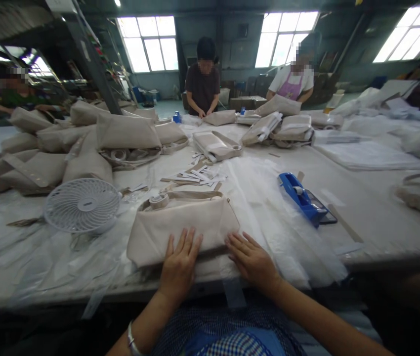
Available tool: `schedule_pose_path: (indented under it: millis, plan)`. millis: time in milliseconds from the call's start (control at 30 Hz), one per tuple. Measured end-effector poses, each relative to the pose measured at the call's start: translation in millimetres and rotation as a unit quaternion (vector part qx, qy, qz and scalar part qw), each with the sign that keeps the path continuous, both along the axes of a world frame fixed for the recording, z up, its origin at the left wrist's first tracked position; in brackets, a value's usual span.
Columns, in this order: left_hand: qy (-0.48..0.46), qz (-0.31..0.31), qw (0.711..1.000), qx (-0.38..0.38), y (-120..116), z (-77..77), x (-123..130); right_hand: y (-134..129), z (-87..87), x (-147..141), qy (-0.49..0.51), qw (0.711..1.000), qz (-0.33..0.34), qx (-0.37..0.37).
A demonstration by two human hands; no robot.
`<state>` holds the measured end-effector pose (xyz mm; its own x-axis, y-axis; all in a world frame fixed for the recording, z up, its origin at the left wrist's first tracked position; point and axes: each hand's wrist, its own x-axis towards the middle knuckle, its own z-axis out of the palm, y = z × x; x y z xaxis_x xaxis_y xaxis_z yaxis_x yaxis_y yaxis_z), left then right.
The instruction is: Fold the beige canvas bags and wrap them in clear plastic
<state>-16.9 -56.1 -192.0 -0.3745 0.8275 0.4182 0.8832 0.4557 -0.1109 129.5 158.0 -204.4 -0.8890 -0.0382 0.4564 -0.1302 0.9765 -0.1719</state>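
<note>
A beige handbag lies on the table right in front of me, its strap along the far edge with a small wrapped roll at the left. My left hand rests flat on the bag's near side, fingers stretched out. At the bag's right end, my right hand touches the corner with its fingers extended. Neither hand grasps anything. Clear plastic bags are spread out just right of the handbag.
A white fan stands to the left, and a blue tape dispenser to the right. Paper strips lie beyond the bag. More beige bags are heaped at the left and back. Several people work around the table.
</note>
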Motion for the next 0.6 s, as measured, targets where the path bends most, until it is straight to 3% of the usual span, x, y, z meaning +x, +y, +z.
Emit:
schedule_pose_path:
  millis: [133, 233, 333, 433, 500, 600]
  plan:
    - [-0.016, -0.063, 0.998, -0.014, 21, 0.2, 6, 12, 29.7, -14, -0.017, 0.999, 0.017, -0.046]
    - [-0.007, -0.053, 0.999, 0.002, 28, -11.6, 5, 33, 55.8, -52, 0.007, 0.998, 0.014, -0.060]
    - [-0.001, -0.047, 0.999, 0.007, 28, -20.4, 5, 58, 72.4, -113, -0.013, 1.000, -0.010, 0.007]
    - [0.010, -0.050, 0.999, 0.014, 26, -22.6, 4, 82, 77.6, -174, -0.153, 0.981, 0.009, 0.116]
    - [0.017, -0.051, 0.998, 0.019, 27, -22.8, 4, 94, 77.2, -204, -0.229, 0.958, 0.044, 0.169]
    - [0.021, -0.049, 0.998, 0.025, 28, -23.7, 4, 100, 73.4, -232, -0.265, 0.938, 0.074, 0.211]
